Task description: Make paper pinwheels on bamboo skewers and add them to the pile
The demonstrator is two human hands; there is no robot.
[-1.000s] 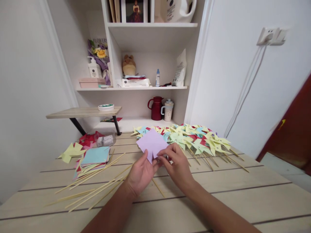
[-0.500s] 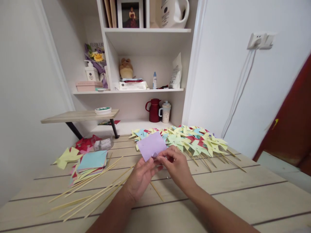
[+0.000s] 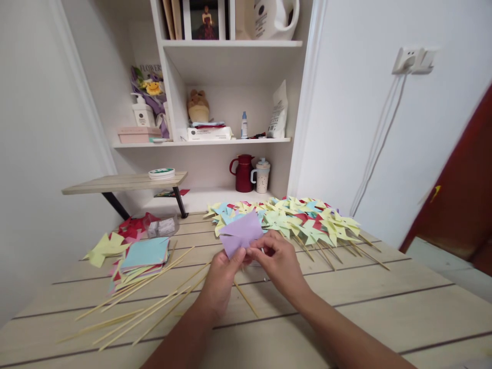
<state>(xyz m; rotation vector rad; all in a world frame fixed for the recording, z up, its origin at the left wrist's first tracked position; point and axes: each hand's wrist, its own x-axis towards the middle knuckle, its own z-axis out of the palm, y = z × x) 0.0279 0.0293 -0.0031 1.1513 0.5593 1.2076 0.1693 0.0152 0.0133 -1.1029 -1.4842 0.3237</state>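
Observation:
A purple paper sheet (image 3: 243,231) with a slit open on its left side is held up over the table. My left hand (image 3: 225,271) pinches its lower edge between thumb and fingers. At its lower right, my right hand (image 3: 275,256) is closed on the same paper, fingertips close to my left thumb. Under my hands a thin wooden stick (image 3: 246,300) lies on the table. Just behind the paper spreads a pile of paper pinwheels (image 3: 282,221) on sticks, in yellow, green, blue and red. What lies behind my fingers is hidden.
To the left are a stack of coloured paper squares (image 3: 144,253), several loose wooden sticks (image 3: 142,318), a yellow pinwheel (image 3: 104,248) and a clear plastic box (image 3: 163,226). A small raised shelf (image 3: 123,183) stands behind them. A red jug (image 3: 243,174) and a cup (image 3: 262,177) stand at the back.
The slit on the paper's left side has come apart and now shows as a gap. My left hand has turned and its fingers have drawn in under the paper; my right hand has barely moved.

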